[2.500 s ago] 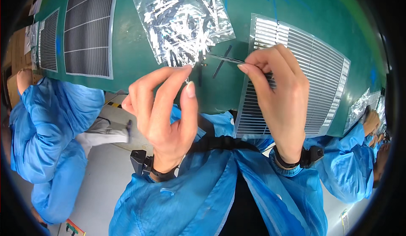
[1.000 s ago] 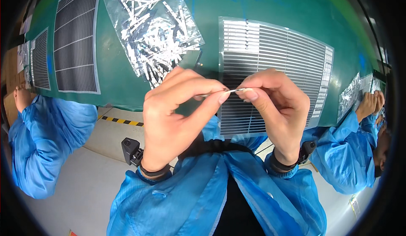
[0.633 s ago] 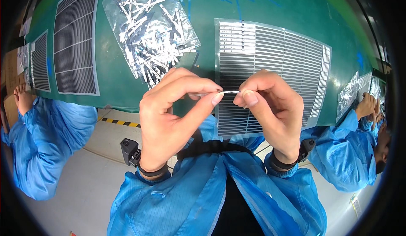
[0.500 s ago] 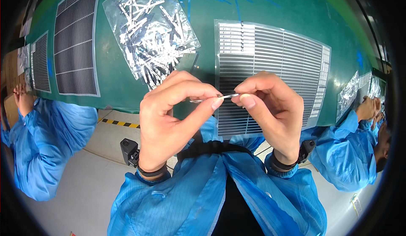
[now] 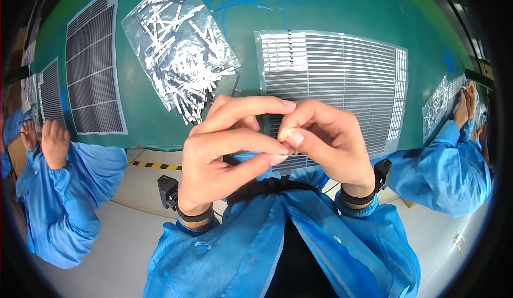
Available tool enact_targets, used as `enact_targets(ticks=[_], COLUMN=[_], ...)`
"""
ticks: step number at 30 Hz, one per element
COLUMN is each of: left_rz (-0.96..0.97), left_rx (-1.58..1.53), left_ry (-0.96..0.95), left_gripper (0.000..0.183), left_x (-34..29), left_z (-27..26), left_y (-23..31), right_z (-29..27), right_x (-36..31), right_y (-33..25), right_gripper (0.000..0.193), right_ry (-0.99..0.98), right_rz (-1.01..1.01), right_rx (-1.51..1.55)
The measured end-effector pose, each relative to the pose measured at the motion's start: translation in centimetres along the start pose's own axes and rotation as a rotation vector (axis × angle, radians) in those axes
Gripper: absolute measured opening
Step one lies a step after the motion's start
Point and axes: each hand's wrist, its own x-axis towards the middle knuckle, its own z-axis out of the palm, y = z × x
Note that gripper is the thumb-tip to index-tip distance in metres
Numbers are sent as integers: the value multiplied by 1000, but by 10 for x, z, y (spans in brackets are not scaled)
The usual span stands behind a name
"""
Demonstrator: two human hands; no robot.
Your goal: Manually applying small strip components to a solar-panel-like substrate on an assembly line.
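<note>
My left hand [image 5: 227, 151] and my right hand [image 5: 326, 140] meet over the near edge of a sheet [image 5: 347, 92] printed with rows of dark stripes. The left thumb and index finger are pinched together, its middle finger stretched out above them. Right thumb and index finger press together right against the left fingertips. The thin black-and-white strip seen between the hands half a second ago is now almost wholly hidden by the fingertips. Beyond my left hand lies a clear plastic bag [image 5: 181, 52] with many loose strips on it, some close to my knuckles.
The green table [image 5: 243, 25] bears another striped sheet [image 5: 93, 63] and a smaller one [image 5: 52, 87] at the left. A co-worker in blue [image 5: 59, 191] sits left, another [image 5: 441, 172] right, beside a clear bag [image 5: 435, 108]. Blue marks show at the table's far side.
My hands have come together and lower; the fingertips now cover the strip that showed between them. My left middle finger has stretched out. The left co-worker's hand has come up to the table edge.
</note>
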Motion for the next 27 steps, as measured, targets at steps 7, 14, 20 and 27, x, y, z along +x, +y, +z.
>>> enact_targets(ticks=[7, 14, 20, 27], left_rz=[-99, -116, -134, -141], left_rx=[-199, -206, -215, -214], left_ry=[81, 74, 77, 79], left_gripper=[15, 14, 14, 14], left_x=[2, 2, -2, -4], left_z=[4, 7, 5, 5], left_y=[6, 9, 7, 5], right_z=[-3, -9, -7, -2], right_x=[-10, -10, -11, -12], right_y=[-10, -10, -5, 2], right_gripper=[10, 9, 9, 9], right_ry=[47, -15, 1, 25], right_rz=[-154, -234, -234, -231], right_rx=[-23, -150, -166, -165])
